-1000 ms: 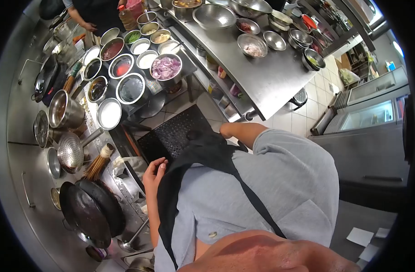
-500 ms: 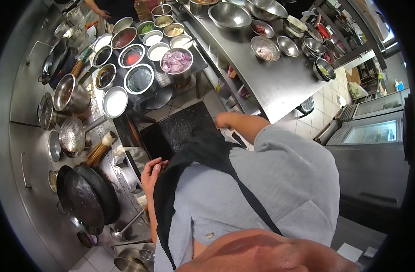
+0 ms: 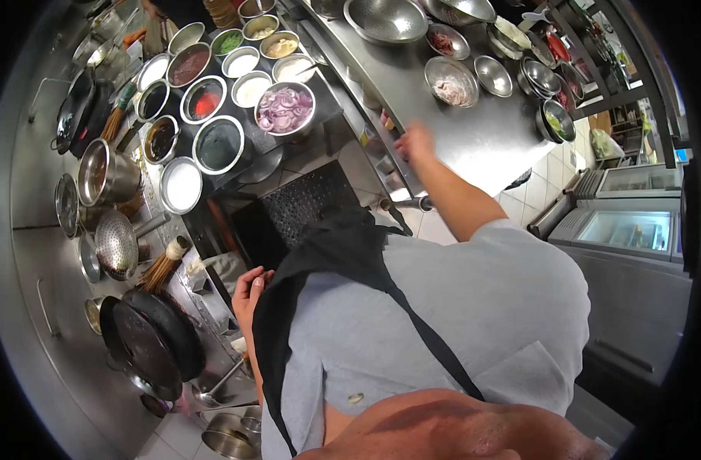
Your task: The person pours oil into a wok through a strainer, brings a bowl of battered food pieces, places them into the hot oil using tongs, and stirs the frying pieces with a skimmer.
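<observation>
My right hand [image 3: 416, 142] reaches forward over the near edge of the steel prep table [image 3: 481, 142]; its fingers are smeared by motion and I see nothing clearly held in them. A metal bowl with pale, floury-looking food [image 3: 451, 86] lies beyond it on the table. Down at my left side, my left hand [image 3: 248, 290] is held with its fingers curled in beside my black apron [image 3: 327, 264], close to the cooking range's edge. No object shows in it, though the apron covers part of the hand.
Containers of sauces and seasonings stand ahead to the left, with a pot of sliced onions [image 3: 285, 110] nearest. Woks [image 3: 147, 345], a perforated ladle [image 3: 116, 245] and a bamboo brush [image 3: 166, 264] line the left. A dark perforated mat [image 3: 304, 207] lies below. A glass-topped fridge [image 3: 626, 228] stands right.
My right hand has moved forward and to the right, from beside my apron to over the prep table's edge. My left hand stays curled by my side. The view has shifted slightly.
</observation>
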The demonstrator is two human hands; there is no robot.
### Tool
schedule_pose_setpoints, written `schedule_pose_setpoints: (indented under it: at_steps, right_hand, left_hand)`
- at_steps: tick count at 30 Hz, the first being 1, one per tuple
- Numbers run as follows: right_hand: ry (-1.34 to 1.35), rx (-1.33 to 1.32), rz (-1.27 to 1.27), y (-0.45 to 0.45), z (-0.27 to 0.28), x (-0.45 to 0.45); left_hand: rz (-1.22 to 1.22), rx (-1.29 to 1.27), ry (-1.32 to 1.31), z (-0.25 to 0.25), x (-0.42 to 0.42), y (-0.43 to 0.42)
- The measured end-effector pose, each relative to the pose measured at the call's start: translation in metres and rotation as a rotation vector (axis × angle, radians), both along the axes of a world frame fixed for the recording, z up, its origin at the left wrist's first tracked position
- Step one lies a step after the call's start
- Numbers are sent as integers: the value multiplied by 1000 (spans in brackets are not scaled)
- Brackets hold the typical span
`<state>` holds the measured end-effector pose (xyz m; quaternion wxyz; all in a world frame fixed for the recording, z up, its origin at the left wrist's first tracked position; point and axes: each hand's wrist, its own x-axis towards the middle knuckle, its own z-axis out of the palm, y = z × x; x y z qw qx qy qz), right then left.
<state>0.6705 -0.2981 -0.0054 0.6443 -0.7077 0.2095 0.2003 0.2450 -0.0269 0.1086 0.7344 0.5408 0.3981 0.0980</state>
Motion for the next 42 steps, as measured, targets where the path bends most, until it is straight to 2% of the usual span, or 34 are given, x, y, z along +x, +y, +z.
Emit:
schedule_pose_setpoints:
  at_steps: [1, 3, 4, 6, 9, 11, 13, 14, 16, 17, 18, 20, 21, 22, 24, 26, 28, 29, 31, 32, 35, 36, 38, 40, 41, 42]
  right_hand:
    - [-98, 12, -256, -16, 22, 12]
    - [-159, 51, -590, -52, 43, 55]
    - [-160, 47, -603, -66, 45, 69]
    - [-181, 175, -497, -91, 47, 91]
    - [-217, 136, -351, -121, 35, 101]
    - [-249, 122, -279, -136, 38, 96]
    - [-192, 152, -90, -160, 44, 86]
    - [-380, -58, 160, -175, 45, 80]
    - [-224, -56, 24, -189, 64, 80]
    - [-406, -313, 252, -204, 53, 87]
    - [-404, -312, 243, -219, 45, 95]
    - [-73, -221, 169, -208, 83, 100]
    - [-17, -475, 376, -220, 75, 122]
    - [-17, -473, 385, -210, 82, 136]
    - [-529, -1377, 461, -177, 101, 155]
    - [-747, -1432, 444, -154, 86, 210]
    - [-593, -1386, 478, -102, 123, 224]
    - [-597, -1379, 486, -96, 116, 243]
    - [46, -648, 88, -83, 99, 286]
    - [46, -648, 91, -83, 92, 293]
    - [-175, -156, -273, -81, 77, 293]
    - [-166, -165, -278, -88, 78, 293]
    - [-321, -438, -87, -110, 96, 278]
    - [-290, -440, -83, -133, 129, 243]
    - [-376, -476, -88, -133, 150, 207]
    - [-373, -484, -98, -144, 150, 183]
  left_hand:
    - [-22, 39, 47, 0, 9, 2]
    - [-57, 78, 87, -6, 31, 9]
    - [-97, 83, 40, -17, 41, 13]
    - [-151, 89, -5, -22, 64, 19]
    - [-388, 230, -27, -8, 112, 22]
    - [-442, 231, -43, 0, 141, 20]
    - [-536, 270, -78, 8, 167, 16]
    - [-548, 276, -80, 9, 175, 14]
    - [-621, 290, -75, 12, 190, 12]
    - [-643, 296, -75, 9, 195, 12]
    - [-652, 297, -75, 8, 199, 13]
    - [-667, 297, -57, 5, 205, 11]
    - [-663, 296, -53, 6, 207, 10]
    - [-656, 301, -38, 6, 208, 10]
    - [-648, 307, -13, 6, 210, 10]
    - [-621, 265, 8, 7, 214, 9]
    - [-632, 305, 18, 7, 219, 8]
    - [-652, 345, 26, 7, 221, 8]
    - [-653, 342, 33, 11, 227, 6]
    - [-658, 338, 29, 12, 231, 4]
    - [-674, 367, 12, 13, 238, 4]
    - [-682, 357, 18, 12, 241, 4]
    - [-665, 324, -19, 7, 239, 6]
    - [-683, 260, -24, 3, 238, 9]
    - [-687, 240, -22, 4, 237, 9]
    - [-687, 226, -28, 5, 237, 9]
